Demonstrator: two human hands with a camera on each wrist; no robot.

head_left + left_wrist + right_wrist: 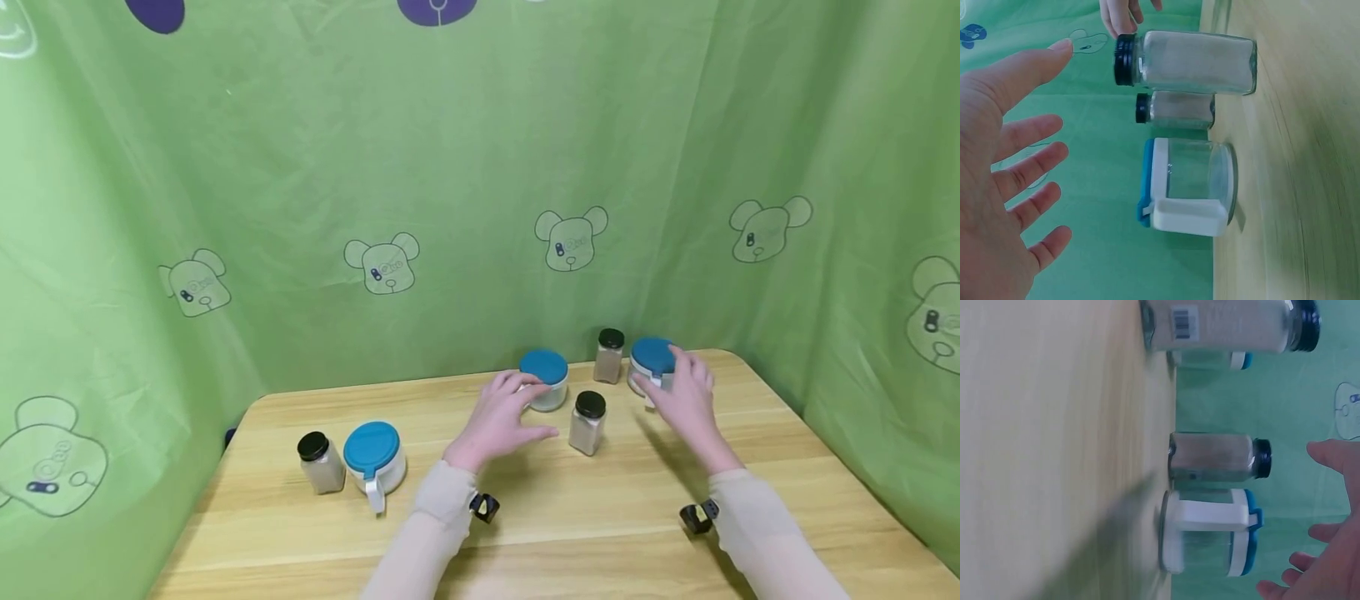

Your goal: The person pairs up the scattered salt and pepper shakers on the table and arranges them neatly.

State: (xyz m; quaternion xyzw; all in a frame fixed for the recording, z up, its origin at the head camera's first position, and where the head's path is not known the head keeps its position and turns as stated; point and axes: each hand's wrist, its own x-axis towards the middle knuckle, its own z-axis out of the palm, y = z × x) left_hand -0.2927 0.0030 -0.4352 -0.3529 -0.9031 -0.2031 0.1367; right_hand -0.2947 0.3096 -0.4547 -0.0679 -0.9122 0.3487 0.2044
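My left hand (501, 419) hovers with spread fingers in front of a blue-lidded glass jar (553, 392), left of a square black-capped spice jar (587, 425). In the left wrist view, a gap shows between that hand and the jars. My right hand (686, 400) reaches toward another blue-lidded jar with a white handle (651, 358) at the back right, partly hiding it in the head view. The right wrist view shows its fingers apart from that jar's lid (1250, 532). A second black-capped spice jar (608, 358) stands between the two blue-lidded jars. Both hands hold nothing.
At the left of the wooden table (570, 533) stand another black-capped spice jar (322, 465) and a blue-lidded jar with a white handle (375, 458), side by side. A green curtain (465, 150) with bear prints hangs behind the table and along both sides.
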